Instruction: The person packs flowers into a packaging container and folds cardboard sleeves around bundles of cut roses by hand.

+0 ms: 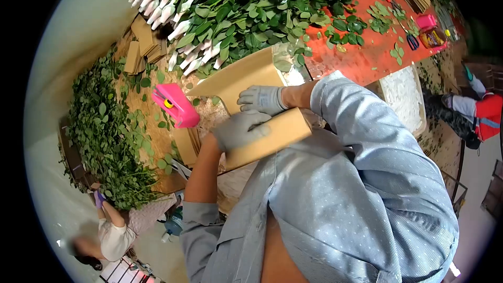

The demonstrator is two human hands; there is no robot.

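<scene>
A tan cardboard sheet [238, 79] with a folded flap lies in front of me, against the front of my shirt. My left hand [240, 131], in a grey glove, is closed over the folded part, with its thumb along the upper edge; its fingers are slightly blurred. My right hand [262, 99], also in a grey glove, lies with its fingers out over the sheet just above the left one. To the left of the cardboard is a bright pink plastic device [177, 106] with a yellow round part. The undersides of both hands are hidden.
Leafy stems [251, 10] with white-wrapped ends are heaped at the back, more greenery [99, 120] at left. Cardboard pieces [144, 44] lie nearby. Scissors [412, 41] rest on the red tabletop [340, 60]. A white-lined bin [402, 99] stands right. Other people [112, 238] work at both sides.
</scene>
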